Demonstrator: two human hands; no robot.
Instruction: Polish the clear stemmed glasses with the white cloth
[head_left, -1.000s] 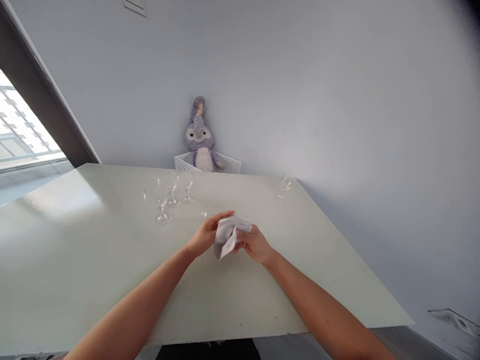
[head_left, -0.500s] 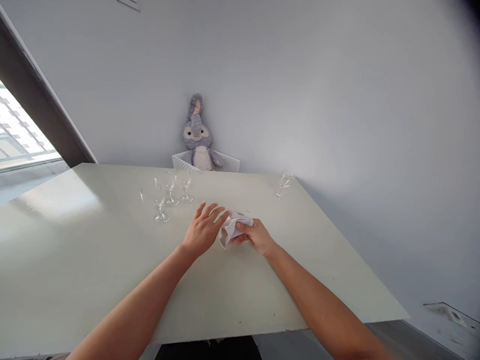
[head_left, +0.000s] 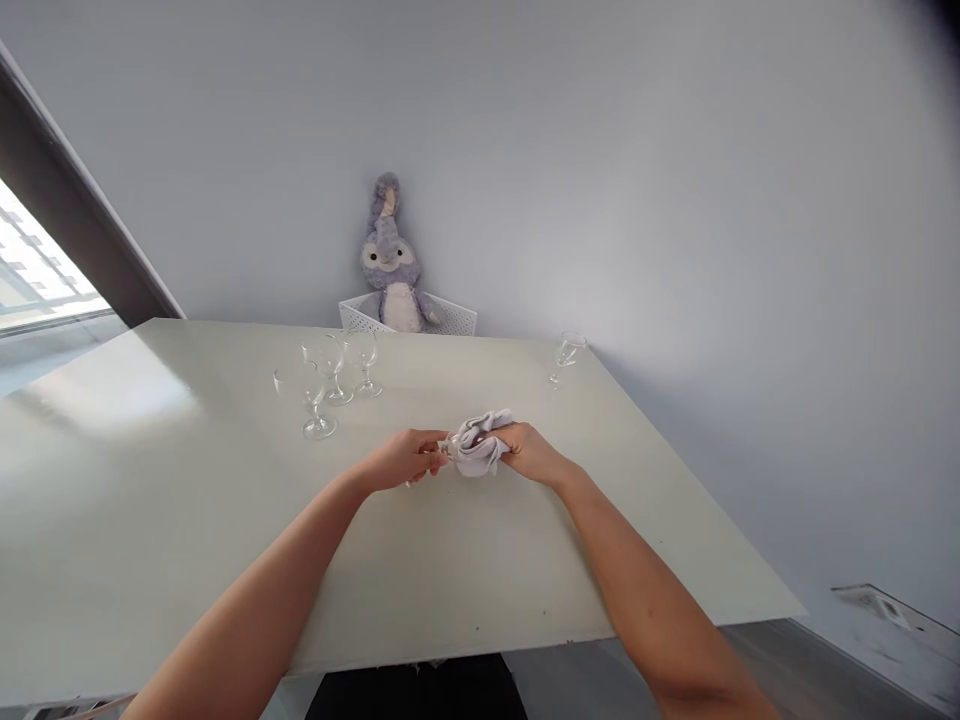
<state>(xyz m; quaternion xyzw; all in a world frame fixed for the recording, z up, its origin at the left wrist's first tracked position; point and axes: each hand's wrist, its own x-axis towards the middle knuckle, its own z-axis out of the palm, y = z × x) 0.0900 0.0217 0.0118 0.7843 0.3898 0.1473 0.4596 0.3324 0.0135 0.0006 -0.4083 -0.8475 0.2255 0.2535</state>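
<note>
My left hand (head_left: 411, 459) has its fingers closed around the stem end of a stemmed glass (head_left: 445, 450), just left of the cloth. Bunched over the bowl is a pale grey-white cloth (head_left: 480, 455), which hides most of the glass. My right hand (head_left: 529, 450) grips this cloth from the right, its fingertips buried in the folds. Both hands are above the middle of the table. Whether the cloth reaches inside the bowl I cannot tell.
Several clear glasses stand on the pale table (head_left: 420, 560): a near-left glass (head_left: 311, 395), two close behind it, and a smaller glass (head_left: 568, 350) at the far right. Behind the table's back edge, a plush toy (head_left: 400, 280) sits in a white basket (head_left: 456, 318).
My left hand, spread beside the cloth before, has closed on the glass stem. The glass has turned so its stem points left, and the cloth is bunched more around it.
</note>
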